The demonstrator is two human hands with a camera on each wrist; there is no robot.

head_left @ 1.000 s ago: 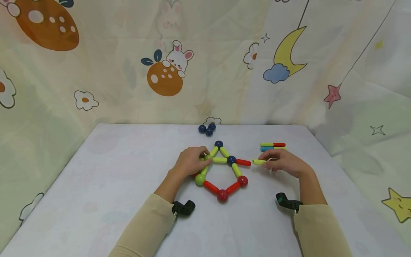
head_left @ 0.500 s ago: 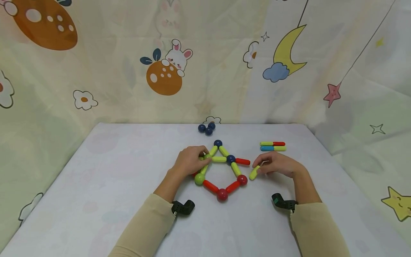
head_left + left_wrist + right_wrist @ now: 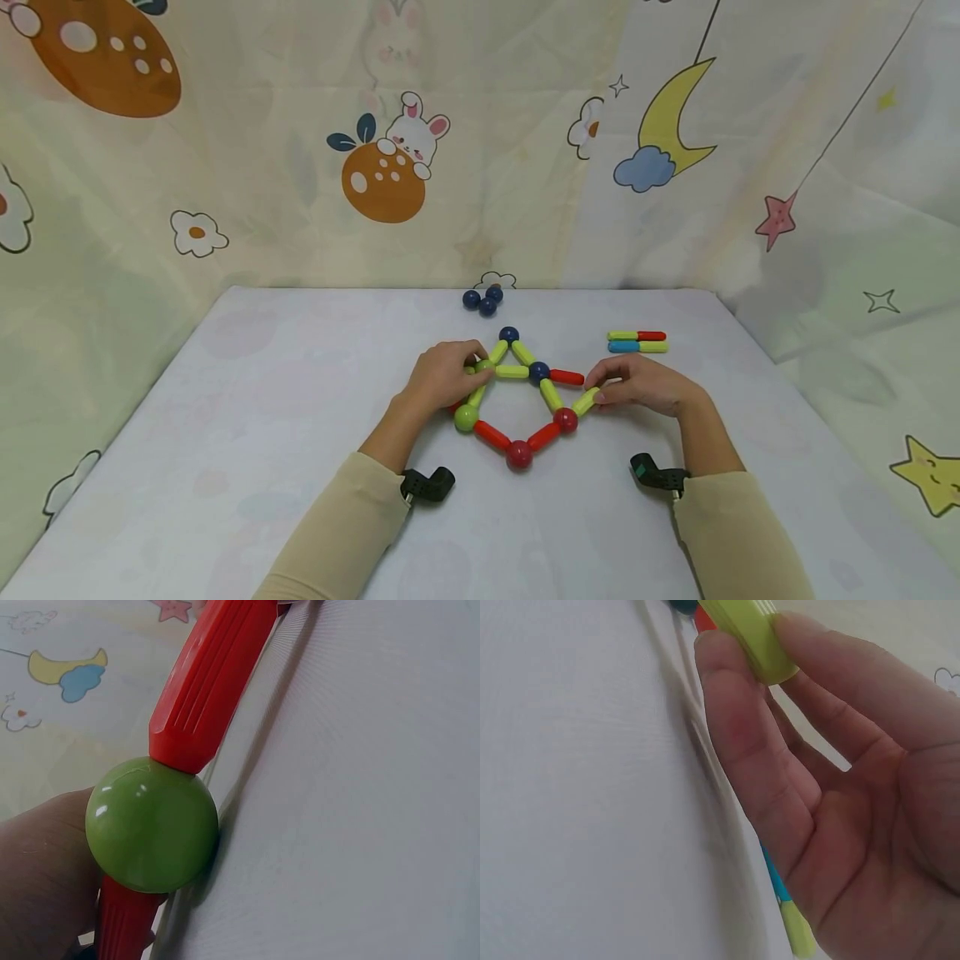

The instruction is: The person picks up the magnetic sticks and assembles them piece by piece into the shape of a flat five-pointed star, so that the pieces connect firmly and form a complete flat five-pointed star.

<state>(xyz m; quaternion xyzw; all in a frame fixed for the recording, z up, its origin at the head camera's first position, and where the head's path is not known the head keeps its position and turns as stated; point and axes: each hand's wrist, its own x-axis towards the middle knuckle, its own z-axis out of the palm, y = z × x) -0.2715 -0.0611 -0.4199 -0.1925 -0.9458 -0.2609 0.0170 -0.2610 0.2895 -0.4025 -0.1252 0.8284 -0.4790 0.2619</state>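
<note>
A figure of magnetic rods and balls lies on the table, with yellow-green rods above and red rods below. My left hand pinches the green ball at its upper left corner, hiding rods behind the fingers. A lower green ball joins a red rod in the left wrist view. Thumb and fingers of my right hand pinch a yellow-green magnetic rod, also seen as a rod in the right wrist view. Its far end meets the red ball at the right corner.
Three dark blue balls sit at the table's back edge. Beyond my right hand lie a yellow-green and red pair of rods and a blue and yellow-green pair. A red rod juts right from a blue ball.
My right hand has moved left and nearer, turning the yellow-green rod to a slant, and the rod's end now meets the right red ball. My left hand has stayed in place.
</note>
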